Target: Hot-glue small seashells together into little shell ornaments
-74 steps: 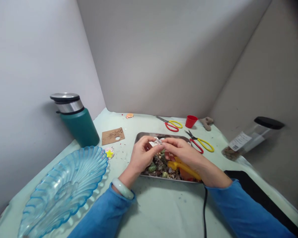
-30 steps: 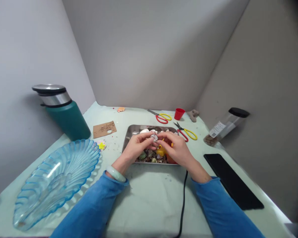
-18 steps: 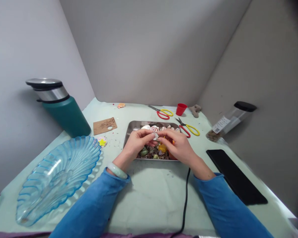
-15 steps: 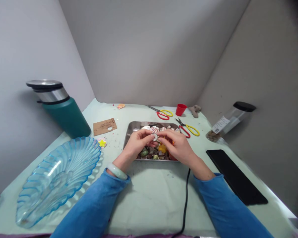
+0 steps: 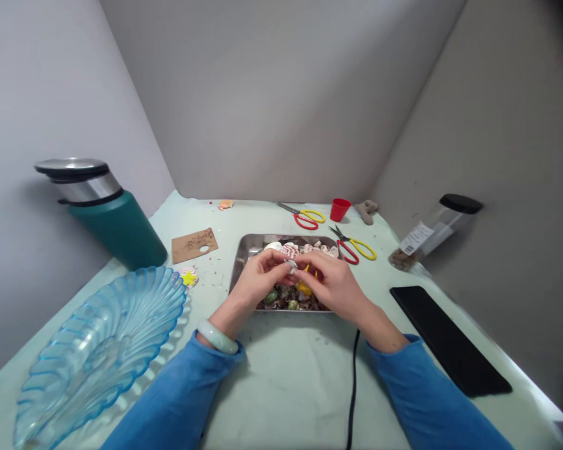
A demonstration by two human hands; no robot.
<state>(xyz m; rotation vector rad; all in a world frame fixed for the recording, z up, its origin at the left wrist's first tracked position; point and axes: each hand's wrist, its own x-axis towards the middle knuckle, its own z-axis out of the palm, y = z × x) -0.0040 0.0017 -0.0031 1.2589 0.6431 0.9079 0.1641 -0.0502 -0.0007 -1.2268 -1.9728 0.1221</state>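
Between the fingertips of both hands is a small white-and-grey shell (image 5: 291,266), partly covered by my fingers. My left hand (image 5: 257,275) pinches it from the left, thumb toward me. From the right, my right hand (image 5: 332,278) grips it with thumb and forefinger. Both hands hover over a metal tray (image 5: 237,267) of shells and stones. White and red-striped shells (image 5: 289,250) lie along its far side, green stones (image 5: 293,305) near its front. A yellow plastic thing (image 5: 304,289) in the tray is partly hidden by my right hand.
Left stand a blue shell-shaped dish (image 5: 107,350), a teal bottle (image 5: 122,231) and a piece of cardboard (image 5: 187,247). Behind the tray lie two pairs of scissors (image 5: 304,217) and a red cup (image 5: 339,210). Right are a clear jar (image 5: 438,228) and a black slab (image 5: 445,337).
Both hands have drawn together over the tray and keep hold of the small shell, which has turned slightly between the fingertips. The whole view has shifted a little.
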